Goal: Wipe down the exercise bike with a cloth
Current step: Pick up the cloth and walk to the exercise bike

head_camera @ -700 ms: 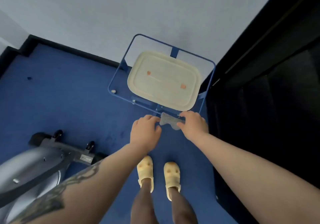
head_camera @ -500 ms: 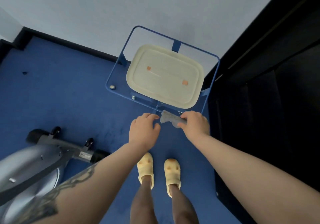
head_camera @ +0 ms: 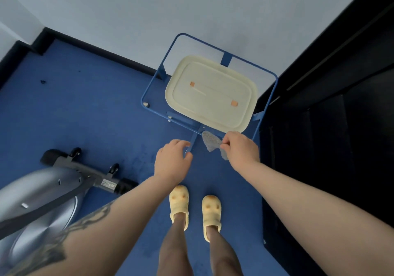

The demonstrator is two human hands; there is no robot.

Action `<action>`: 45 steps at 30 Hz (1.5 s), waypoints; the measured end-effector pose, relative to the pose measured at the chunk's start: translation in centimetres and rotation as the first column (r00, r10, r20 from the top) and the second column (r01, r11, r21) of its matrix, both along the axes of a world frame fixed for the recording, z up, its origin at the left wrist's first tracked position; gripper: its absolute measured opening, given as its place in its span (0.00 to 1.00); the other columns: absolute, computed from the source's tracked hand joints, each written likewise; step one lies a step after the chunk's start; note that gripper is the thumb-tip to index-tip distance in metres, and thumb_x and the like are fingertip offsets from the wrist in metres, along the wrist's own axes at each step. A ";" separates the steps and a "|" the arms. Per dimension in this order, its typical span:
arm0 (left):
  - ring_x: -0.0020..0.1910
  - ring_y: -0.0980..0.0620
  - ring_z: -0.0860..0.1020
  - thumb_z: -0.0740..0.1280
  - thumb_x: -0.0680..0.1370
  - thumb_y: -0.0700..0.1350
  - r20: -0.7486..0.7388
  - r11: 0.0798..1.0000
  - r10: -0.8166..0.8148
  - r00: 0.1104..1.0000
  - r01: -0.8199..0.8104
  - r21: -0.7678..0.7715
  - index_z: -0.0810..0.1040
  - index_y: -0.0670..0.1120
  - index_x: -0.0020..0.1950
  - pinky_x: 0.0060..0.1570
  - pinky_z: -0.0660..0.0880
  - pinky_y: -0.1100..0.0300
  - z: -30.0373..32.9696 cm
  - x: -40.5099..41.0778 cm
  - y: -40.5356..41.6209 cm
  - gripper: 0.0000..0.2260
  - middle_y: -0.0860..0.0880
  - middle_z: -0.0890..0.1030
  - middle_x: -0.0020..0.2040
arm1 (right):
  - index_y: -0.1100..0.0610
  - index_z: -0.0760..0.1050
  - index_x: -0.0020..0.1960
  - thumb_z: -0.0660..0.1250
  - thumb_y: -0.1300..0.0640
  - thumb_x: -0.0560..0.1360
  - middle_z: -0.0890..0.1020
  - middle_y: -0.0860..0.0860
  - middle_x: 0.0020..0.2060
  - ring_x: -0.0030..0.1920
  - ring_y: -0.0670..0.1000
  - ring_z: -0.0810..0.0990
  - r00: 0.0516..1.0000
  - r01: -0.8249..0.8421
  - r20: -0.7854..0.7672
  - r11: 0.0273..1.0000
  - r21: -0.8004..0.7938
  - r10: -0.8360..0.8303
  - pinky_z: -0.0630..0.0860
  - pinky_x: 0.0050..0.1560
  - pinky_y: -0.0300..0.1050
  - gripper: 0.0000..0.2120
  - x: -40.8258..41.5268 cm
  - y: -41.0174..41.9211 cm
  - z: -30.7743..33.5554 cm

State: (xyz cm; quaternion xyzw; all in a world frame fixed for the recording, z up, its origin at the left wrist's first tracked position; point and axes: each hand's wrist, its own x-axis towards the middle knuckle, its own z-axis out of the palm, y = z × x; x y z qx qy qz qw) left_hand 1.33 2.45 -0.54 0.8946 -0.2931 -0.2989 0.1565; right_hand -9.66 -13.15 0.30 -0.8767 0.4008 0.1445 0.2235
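Observation:
A small grey cloth hangs over the front bar of a blue metal rack. My right hand pinches the cloth's right edge. My left hand hovers just left of the cloth, fingers loosely curled, holding nothing. The silver exercise bike sits at the lower left, its black base bar with small wheels on the blue carpet, away from both hands.
A cream plastic lid lies on the blue rack. A black cabinet stands close on the right. The white wall with dark skirting is behind the rack. My feet in yellow clogs stand on the carpet.
My left hand has let go of the cloth and drawn slightly away to the left. My right hand keeps the cloth, which now hangs lower from the bar.

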 end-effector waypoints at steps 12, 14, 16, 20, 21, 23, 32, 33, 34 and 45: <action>0.62 0.49 0.75 0.63 0.78 0.44 0.110 0.911 0.410 0.905 -0.399 -0.108 0.78 0.50 0.64 0.62 0.68 0.55 10.0 -0.8 10.3 0.15 0.51 0.77 0.65 | 0.51 0.65 0.47 0.59 0.53 0.81 0.76 0.45 0.36 0.36 0.50 0.76 0.881 -0.301 0.377 0.953 -0.016 0.285 0.73 0.34 0.49 0.04 0.5 7.1 11.1; 0.59 0.49 0.76 0.63 0.78 0.44 0.107 0.866 0.496 0.862 -0.483 -0.126 0.78 0.50 0.63 0.62 0.70 0.53 11.1 -1.7 13.1 0.14 0.51 0.77 0.64 | 0.50 0.66 0.46 0.60 0.53 0.80 0.75 0.44 0.35 0.36 0.48 0.76 0.846 -0.360 0.422 0.933 0.000 0.327 0.74 0.33 0.47 0.05 0.8 9.3 12.3; 0.60 0.50 0.76 0.63 0.78 0.44 0.088 0.807 0.588 0.804 -0.576 -0.127 0.78 0.51 0.63 0.62 0.70 0.54 12.0 -2.9 16.3 0.14 0.52 0.77 0.64 | 0.49 0.66 0.45 0.60 0.51 0.80 0.75 0.44 0.35 0.35 0.47 0.75 0.807 -0.443 0.434 0.896 0.000 0.400 0.71 0.31 0.44 0.06 1.1 12.0 13.1; 0.61 0.53 0.75 0.63 0.78 0.44 0.039 0.652 0.757 0.653 -0.748 -0.124 0.78 0.53 0.62 0.61 0.69 0.57 12.9 -6.5 23.4 0.14 0.53 0.77 0.64 | 0.49 0.68 0.46 0.61 0.50 0.80 0.77 0.44 0.38 0.38 0.46 0.76 0.713 -0.601 0.473 0.799 0.034 0.517 0.72 0.34 0.44 0.06 2.2 17.7 14.5; 0.60 0.52 0.75 0.63 0.78 0.44 0.028 0.607 0.793 0.609 -0.785 -0.127 0.78 0.53 0.62 0.61 0.70 0.57 13.1 -7.6 25.2 0.14 0.53 0.77 0.64 | 0.50 0.69 0.46 0.62 0.51 0.80 0.77 0.43 0.39 0.40 0.46 0.77 0.688 -0.640 0.483 0.767 0.052 0.541 0.74 0.36 0.44 0.05 2.5 19.2 14.8; 0.53 0.54 0.78 0.63 0.78 0.44 0.001 0.508 0.858 0.513 -0.850 -0.141 0.78 0.53 0.62 0.59 0.72 0.57 13.6 -9.9 29.1 0.14 0.54 0.77 0.64 | 0.51 0.71 0.48 0.65 0.53 0.79 0.78 0.43 0.41 0.42 0.47 0.77 0.633 -0.717 0.490 0.693 0.077 0.600 0.74 0.40 0.45 0.03 2.9 22.7 15.3; 0.60 0.54 0.74 0.63 0.79 0.45 -0.018 0.066 0.997 0.071 -0.978 -0.199 0.76 0.53 0.65 0.55 0.67 0.62 14.8 -23.5 49.2 0.15 0.54 0.75 0.66 | 0.51 0.81 0.52 0.72 0.59 0.73 0.79 0.38 0.41 0.44 0.39 0.76 0.385 -0.922 0.488 0.310 0.230 0.783 0.68 0.43 0.24 0.08 -0.6 45.8 15.5; 0.59 0.54 0.75 0.63 0.79 0.45 -0.021 0.021 0.999 0.026 -0.979 -0.202 0.76 0.53 0.65 0.54 0.68 0.62 15.1 -25.4 51.7 0.15 0.54 0.75 0.66 | 0.50 0.82 0.49 0.71 0.59 0.73 0.80 0.37 0.40 0.43 0.39 0.77 0.351 -0.934 0.483 0.267 0.237 0.802 0.69 0.43 0.25 0.07 -1.6 48.7 15.7; 0.58 0.55 0.75 0.63 0.79 0.46 -0.021 -0.023 1.000 -0.019 -0.979 -0.205 0.76 0.53 0.65 0.54 0.69 0.61 15.3 -27.2 54.1 0.15 0.54 0.75 0.66 | 0.48 0.81 0.47 0.71 0.58 0.73 0.80 0.37 0.39 0.43 0.40 0.77 0.311 -0.946 0.472 0.222 0.235 0.825 0.70 0.43 0.29 0.06 -2.6 51.6 15.8; 0.58 0.51 0.76 0.61 0.80 0.46 0.075 -0.274 0.956 -0.285 -0.953 -0.128 0.76 0.55 0.64 0.53 0.72 0.58 16.5 -43.3 73.8 0.14 0.55 0.74 0.66 | 0.48 0.80 0.47 0.68 0.55 0.75 0.82 0.42 0.43 0.46 0.45 0.78 -0.181 -0.970 0.454 -0.234 0.063 0.872 0.75 0.45 0.45 0.03 -13.1 77.5 17.9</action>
